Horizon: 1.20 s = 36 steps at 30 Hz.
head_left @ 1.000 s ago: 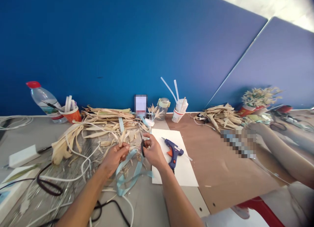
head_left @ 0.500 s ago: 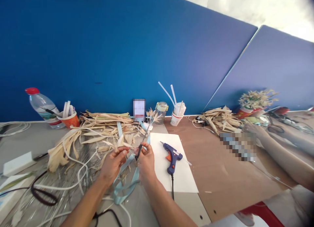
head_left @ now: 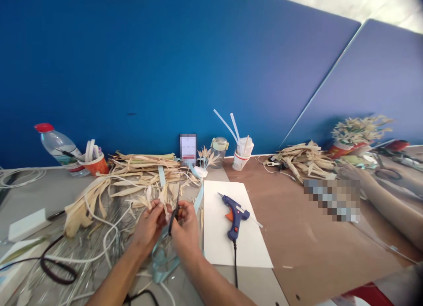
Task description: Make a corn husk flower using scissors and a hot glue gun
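My left hand (head_left: 149, 224) pinches a small piece of dried leaf (head_left: 163, 197) just above the grey table. Right beside it, my right hand (head_left: 185, 226) is closed on black-handled scissors (head_left: 173, 213), whose blades point up toward the leaf piece. The two hands nearly touch. A light blue ribbon (head_left: 164, 258) loops under both hands. A heap of dried leaves (head_left: 135, 174) lies just beyond them.
A blue glue gun (head_left: 234, 211) rests on a white sheet (head_left: 231, 244) to the right. Cups (head_left: 242, 157) with sticks, a water bottle (head_left: 57, 145) and a jar stand along the blue partition. White and black cables (head_left: 56, 262) lie left. Another person's arm (head_left: 390, 209) reaches in at right.
Both hands have drawn closer together and shifted slightly left and toward me. The scissors have swung from tilted right to nearly upright beside the leaf piece.
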Each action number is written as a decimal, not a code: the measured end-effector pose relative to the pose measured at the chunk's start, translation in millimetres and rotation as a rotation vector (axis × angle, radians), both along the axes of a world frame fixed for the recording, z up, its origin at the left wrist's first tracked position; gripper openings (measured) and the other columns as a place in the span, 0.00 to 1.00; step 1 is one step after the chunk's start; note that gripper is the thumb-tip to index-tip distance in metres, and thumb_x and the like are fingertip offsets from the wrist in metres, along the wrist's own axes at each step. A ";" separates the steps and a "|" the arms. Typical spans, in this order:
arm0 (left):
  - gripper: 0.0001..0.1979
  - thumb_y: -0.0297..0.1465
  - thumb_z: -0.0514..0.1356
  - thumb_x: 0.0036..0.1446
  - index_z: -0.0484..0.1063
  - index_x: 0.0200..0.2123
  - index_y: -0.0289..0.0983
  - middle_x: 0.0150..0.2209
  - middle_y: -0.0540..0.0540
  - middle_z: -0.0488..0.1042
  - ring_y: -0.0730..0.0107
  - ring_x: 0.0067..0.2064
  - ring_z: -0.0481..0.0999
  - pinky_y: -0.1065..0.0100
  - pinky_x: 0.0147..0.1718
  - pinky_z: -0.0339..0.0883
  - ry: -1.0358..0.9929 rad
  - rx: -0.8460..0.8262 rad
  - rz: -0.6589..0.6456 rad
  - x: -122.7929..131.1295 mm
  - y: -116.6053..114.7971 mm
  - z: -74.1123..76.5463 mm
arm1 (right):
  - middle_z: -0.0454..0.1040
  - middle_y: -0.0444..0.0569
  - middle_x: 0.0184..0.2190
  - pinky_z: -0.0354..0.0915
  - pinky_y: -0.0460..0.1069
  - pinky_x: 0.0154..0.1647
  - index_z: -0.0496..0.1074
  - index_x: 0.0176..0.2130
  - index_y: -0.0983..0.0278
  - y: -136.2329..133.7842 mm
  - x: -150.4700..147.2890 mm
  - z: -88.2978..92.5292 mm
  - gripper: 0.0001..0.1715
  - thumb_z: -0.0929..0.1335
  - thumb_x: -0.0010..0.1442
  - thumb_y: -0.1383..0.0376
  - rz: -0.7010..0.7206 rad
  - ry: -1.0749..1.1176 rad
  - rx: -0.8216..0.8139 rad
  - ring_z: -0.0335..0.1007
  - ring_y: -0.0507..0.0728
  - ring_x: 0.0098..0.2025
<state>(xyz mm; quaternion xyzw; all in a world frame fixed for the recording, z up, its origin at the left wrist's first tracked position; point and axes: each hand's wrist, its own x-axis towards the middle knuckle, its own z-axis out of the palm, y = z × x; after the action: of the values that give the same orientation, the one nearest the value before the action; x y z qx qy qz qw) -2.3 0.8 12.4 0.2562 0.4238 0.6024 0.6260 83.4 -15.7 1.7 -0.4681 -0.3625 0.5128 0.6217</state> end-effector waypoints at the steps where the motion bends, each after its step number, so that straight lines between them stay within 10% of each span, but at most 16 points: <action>1: 0.14 0.33 0.69 0.40 0.65 0.23 0.36 0.18 0.57 0.66 0.82 0.17 0.57 0.78 0.17 0.55 0.007 0.016 -0.011 -1.6 0.4 -1.1 | 0.71 0.42 0.26 0.64 0.48 0.33 0.65 0.39 0.62 0.0 1.9 1.6 0.18 0.69 0.45 0.68 -0.025 -0.030 0.011 0.67 0.53 0.29; 20: 0.21 0.48 0.60 0.49 0.69 0.24 0.34 0.16 0.54 0.60 0.79 0.19 0.48 0.71 0.19 0.41 0.505 0.082 -0.610 -16.5 -2.3 -14.4 | 0.69 0.36 0.18 0.59 0.44 0.19 0.63 0.40 0.62 15.7 24.2 1.0 0.18 0.68 0.46 0.65 0.127 0.131 -0.100 0.64 0.51 0.17; 36: 0.23 0.50 0.64 0.40 0.65 0.24 0.36 0.14 0.56 0.60 0.79 0.18 0.50 0.72 0.19 0.40 0.470 -0.019 -0.267 -16.4 9.3 -20.8 | 0.72 0.45 0.26 0.64 0.48 0.33 0.64 0.45 0.66 25.0 29.9 -18.0 0.21 0.67 0.51 0.62 -0.224 -0.171 0.019 0.69 0.54 0.30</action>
<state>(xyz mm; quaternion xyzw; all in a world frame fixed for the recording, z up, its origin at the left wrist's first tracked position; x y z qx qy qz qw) -18.7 10.1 -8.4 0.4370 0.5254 0.4344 0.5868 113.3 9.3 -16.2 -0.5419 -0.3644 0.3948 0.6463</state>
